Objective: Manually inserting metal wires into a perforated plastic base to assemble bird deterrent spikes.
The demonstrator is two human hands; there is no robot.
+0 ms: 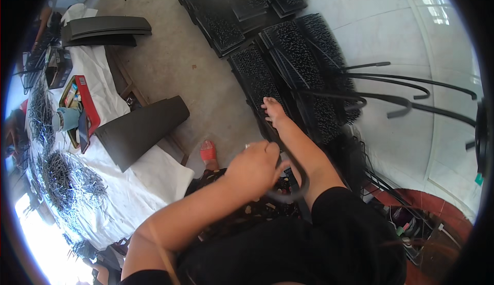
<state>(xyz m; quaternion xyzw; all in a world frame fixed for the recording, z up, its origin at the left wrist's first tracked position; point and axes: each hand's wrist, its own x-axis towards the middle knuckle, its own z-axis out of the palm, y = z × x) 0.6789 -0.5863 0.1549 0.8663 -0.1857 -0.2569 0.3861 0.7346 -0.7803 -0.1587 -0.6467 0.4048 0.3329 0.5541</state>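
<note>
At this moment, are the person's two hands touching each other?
No, the right hand shows farther out against the black bristly panels, with a visible gap between it and the left hand.

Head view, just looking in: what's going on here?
The person's left hand is curled at a dark hooked strip, seemingly gripping it. The right hand is over stacked black bristly panels; whether it touches one is unclear. To the left, curved dark sheets lie on a white-covered table.
</note>
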